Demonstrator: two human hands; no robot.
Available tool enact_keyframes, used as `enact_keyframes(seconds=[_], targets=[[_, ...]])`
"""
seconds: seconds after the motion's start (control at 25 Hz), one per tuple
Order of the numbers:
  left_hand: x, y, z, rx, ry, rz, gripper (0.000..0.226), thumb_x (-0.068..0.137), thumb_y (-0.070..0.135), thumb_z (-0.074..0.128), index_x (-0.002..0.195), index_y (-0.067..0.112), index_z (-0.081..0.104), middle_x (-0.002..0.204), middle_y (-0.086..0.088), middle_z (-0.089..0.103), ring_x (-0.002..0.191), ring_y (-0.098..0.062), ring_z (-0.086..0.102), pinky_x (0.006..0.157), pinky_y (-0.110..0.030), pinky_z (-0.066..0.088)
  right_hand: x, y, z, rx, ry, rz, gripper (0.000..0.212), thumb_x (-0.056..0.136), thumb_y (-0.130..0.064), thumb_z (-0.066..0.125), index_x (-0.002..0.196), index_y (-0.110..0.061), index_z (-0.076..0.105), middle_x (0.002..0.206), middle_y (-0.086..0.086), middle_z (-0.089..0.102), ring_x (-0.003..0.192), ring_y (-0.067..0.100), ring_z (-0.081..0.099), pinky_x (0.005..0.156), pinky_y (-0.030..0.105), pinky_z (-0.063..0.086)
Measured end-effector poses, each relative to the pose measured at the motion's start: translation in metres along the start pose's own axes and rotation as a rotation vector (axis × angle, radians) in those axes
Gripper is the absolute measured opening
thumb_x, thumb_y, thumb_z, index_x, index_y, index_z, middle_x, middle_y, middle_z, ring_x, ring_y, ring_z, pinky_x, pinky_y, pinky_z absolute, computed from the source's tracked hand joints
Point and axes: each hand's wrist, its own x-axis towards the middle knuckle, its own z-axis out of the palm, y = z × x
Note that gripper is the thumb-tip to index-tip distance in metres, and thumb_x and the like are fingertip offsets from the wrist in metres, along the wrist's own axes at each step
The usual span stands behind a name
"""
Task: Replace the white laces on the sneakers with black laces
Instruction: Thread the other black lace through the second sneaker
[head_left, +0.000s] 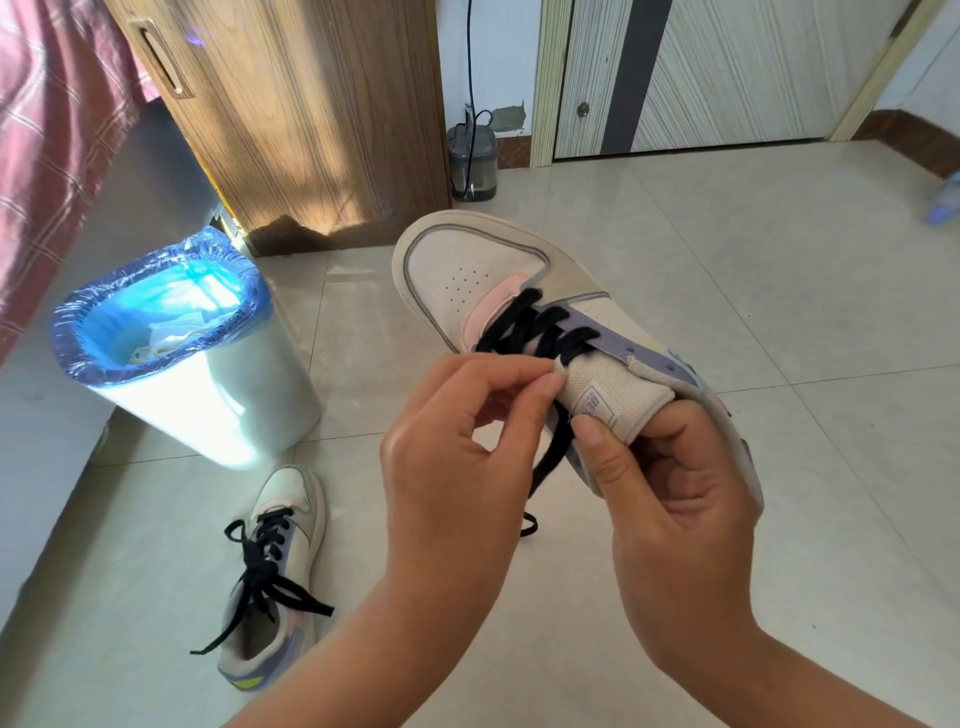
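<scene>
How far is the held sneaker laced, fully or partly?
Partly. The black lace crosses only the lower eyelets of the held sneaker; upper holes show empty, and a loose end hangs below.

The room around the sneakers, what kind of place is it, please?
Most likely a bedroom in a home. A bed cover hangs at the left, a wooden wardrobe stands behind a lined bin, and the floor is tiled, with a door beyond.
</scene>
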Motion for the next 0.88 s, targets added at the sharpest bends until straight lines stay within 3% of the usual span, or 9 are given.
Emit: enact_keyframes(seconds=[0.12,0.28,0.4,0.56,0.68,0.76,0.88], targets=[[-0.0038,0.0008,0.0002,-0.03,-0.024,-0.124,0.013,0.079,0.019,0.073,0.082,0.03,0.066,0.08,0.013,0.069,0.074,-0.001,0.066,0.068,-0.012,0.05,0.001,-0.0035,0.0006,0.051,0.022,0.03,0.014,0.08,-0.01,0.062,0.083,-0.023,0.068,0.089,-0.001,0.071,0.086,0.012,0.066,0.083,0.025,0.053],[-0.0018,-0.0003,-0.0017,0.092,-0.039,-0.006,0.011,0.083,0.015,0.068,0.079,0.025,0.066,0.078,0.012,0.064,0.074,0.001,0.06,0.068,-0.005,0.043,0.0011,-0.005,0.0015,0.046,0.013,0.02,0.016,0.08,-0.009,0.062,0.082,-0.023,0.067,0.088,-0.003,0.071,0.085,0.01,0.066,0.081,0.021,0.052],[-0.0013,-0.0016,-0.0024,0.134,-0.02,0.063,0.006,0.083,0.014,0.064,0.081,0.017,0.068,0.081,0.011,0.062,0.075,0.003,0.055,0.068,-0.005,0.042,-0.0002,-0.0051,0.001,0.015,-0.018,0.0,0.012,0.08,-0.009,0.062,0.082,-0.021,0.065,0.09,-0.004,0.071,0.088,0.012,0.066,0.081,0.02,0.052],[-0.0016,0.001,-0.0012,0.086,0.042,0.067,0.007,0.082,0.014,0.065,0.079,0.02,0.067,0.08,0.011,0.062,0.074,0.004,0.055,0.065,-0.008,0.042,-0.0017,-0.0052,0.0021,0.028,-0.051,-0.014,0.012,0.08,-0.016,0.064,0.087,-0.025,0.067,0.094,-0.005,0.071,0.093,0.013,0.067,0.082,0.02,0.051],[-0.0012,0.0042,0.0001,-0.052,0.073,-0.075,0.018,0.082,0.017,0.067,0.074,0.032,0.065,0.077,0.012,0.063,0.068,0.004,0.056,0.063,-0.008,0.042,-0.0036,-0.0035,0.0041,0.055,-0.062,-0.004,0.012,0.08,-0.016,0.063,0.088,-0.024,0.067,0.096,-0.003,0.071,0.096,0.015,0.067,0.084,0.022,0.052],[-0.0036,0.0061,0.0029,-0.178,0.093,-0.2,0.02,0.083,0.014,0.068,0.072,0.03,0.067,0.075,0.009,0.066,0.062,0.004,0.056,0.059,-0.008,0.043,-0.0047,-0.003,0.0056,0.064,-0.073,-0.016,0.012,0.08,-0.013,0.062,0.087,-0.022,0.067,0.096,-0.003,0.071,0.097,0.016,0.067,0.084,0.023,0.052],[-0.0098,0.0083,0.0056,-0.155,0.104,-0.171,0.017,0.084,0.015,0.067,0.075,0.03,0.068,0.076,0.007,0.067,0.064,0.003,0.058,0.061,-0.006,0.043,-0.0046,-0.0031,0.0057,0.095,-0.077,-0.04,0.013,0.081,-0.01,0.062,0.086,-0.021,0.065,0.094,-0.005,0.071,0.093,0.012,0.067,0.081,0.021,0.053]])
